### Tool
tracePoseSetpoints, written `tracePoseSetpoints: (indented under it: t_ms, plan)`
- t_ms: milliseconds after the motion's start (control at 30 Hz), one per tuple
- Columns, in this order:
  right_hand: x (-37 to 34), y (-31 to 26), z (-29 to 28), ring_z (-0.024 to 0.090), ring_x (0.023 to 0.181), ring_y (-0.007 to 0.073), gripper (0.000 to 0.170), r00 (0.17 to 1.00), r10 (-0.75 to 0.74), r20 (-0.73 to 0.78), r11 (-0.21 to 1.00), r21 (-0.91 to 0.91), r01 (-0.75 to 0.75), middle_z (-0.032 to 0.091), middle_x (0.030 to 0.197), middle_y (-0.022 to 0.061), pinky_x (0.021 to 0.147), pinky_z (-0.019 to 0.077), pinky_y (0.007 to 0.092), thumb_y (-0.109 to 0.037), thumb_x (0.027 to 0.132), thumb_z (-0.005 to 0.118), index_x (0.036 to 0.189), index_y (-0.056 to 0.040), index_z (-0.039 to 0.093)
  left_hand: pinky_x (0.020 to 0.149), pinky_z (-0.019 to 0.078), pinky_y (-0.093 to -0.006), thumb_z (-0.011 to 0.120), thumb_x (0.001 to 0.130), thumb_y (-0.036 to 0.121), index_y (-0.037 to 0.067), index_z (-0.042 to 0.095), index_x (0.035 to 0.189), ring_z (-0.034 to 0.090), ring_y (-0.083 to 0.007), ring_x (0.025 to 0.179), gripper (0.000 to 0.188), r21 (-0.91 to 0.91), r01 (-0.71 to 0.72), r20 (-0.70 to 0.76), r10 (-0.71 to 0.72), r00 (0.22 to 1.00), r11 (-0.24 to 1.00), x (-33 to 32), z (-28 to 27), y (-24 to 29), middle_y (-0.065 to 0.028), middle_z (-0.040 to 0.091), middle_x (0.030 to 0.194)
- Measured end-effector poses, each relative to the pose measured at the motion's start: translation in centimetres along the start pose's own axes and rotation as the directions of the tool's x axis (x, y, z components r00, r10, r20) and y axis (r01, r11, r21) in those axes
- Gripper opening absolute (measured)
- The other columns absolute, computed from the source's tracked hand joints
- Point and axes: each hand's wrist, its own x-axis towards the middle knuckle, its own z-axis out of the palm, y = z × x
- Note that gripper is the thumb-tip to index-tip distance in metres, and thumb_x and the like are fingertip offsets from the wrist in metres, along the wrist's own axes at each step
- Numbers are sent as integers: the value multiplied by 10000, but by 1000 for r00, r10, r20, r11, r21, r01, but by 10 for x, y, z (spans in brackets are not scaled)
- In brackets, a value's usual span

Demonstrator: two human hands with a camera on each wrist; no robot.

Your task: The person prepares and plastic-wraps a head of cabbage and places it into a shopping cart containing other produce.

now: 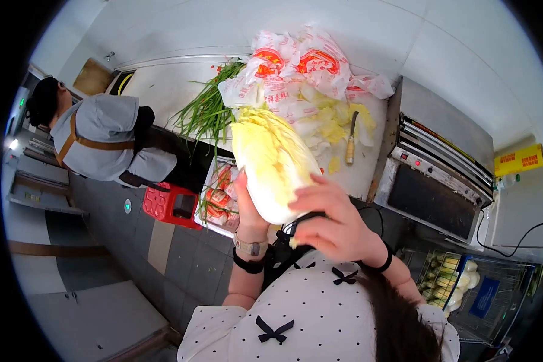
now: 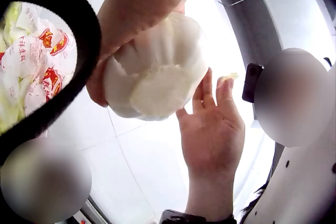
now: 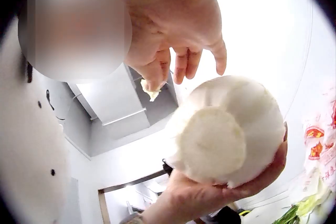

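Gripping cabbage (image 1: 274, 166) with left hand (image 1: 251, 204); right hand (image 1: 336, 220) pinching scrap (image 3: 151, 92). Leaf-strewn counter (image 1: 163, 90) against tiled wall (image 1: 464, 84).

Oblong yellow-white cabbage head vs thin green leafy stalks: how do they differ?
The oblong yellow-white cabbage head is held up in the person's left hand; the thin green leafy stalks lie on the pale flat counter. The cabbage head is one thick, compact body; the stalks are a loose, spread bunch. Both are vegetables.
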Motion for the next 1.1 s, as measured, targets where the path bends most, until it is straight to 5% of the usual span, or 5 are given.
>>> tracePoseSetpoints:
  t_ms: [200, 333, 500, 700, 1100]
  plan:
    - [-12, 11, -17, 613, 733, 197, 180, 998, -14, 54, 977, 215, 2, 626, 815, 45, 645, 504, 301, -32, 708, 672, 875, -46, 604, 897, 447, -393, 290, 895, 466, 79, 344, 1313, 508, -255, 1096, 572, -3, -126, -106, 125, 987, 992, 3, -7, 4, -106, 473, 1250]
    - [-27, 77, -13, 591, 893, 133, 286, 797, 549, -252, 717, 633, -293, 611, 958, 95, 684, 511, 287, 4, 795, 590, 1077, -31, 565, 892, 452, -394, 328, 879, 498, 72, 354, 1306, 518, -270, 1084, 603, 56, -211, -109, 216, 970, 976, -5, -3, 3, -110, 478, 1246]
    - [-31, 170, 12, 394, 1211, 224, 309, 813, 557, -172, 601, -592, -537, 356, 1324, 172, 953, 370, 356, -92, 866, 511, 1169, -31, 520, 962, 394, -394, 501, 768, 560, 22, 314, 1327, 475, -274, 1140, 798, 87, -109, 5, 109, 994, 990, -5, -22, 9, -135, 441, 1289]
    - [-9, 82, 3, 296, 1277, 250, 557, 757, 652, 35, 564, 645, -516, 249, 1394, 162, 1010, 287, 363, -138, 846, 542, 1342, -59, 302, 956, 405, -393, 548, 749, 479, 6, 316, 1318, 475, -281, 1140, 776, 96, 21, -138, -7, 990, 995, -8, -9, 12, -150, 446, 1280]
    - [-11, 55, 25, 261, 1277, 231, 997, 780, 616, 112, 610, 560, -561, 269, 1366, 166, 1043, 230, 349, -123, 644, 742, 1380, 9, 82, 976, 368, -359, 304, 957, 352, 25, 235, 1354, 432, -223, 1185, 519, 157, 112, -73, -101, 992, 981, -3, 6, 10, -121, 406, 1314]
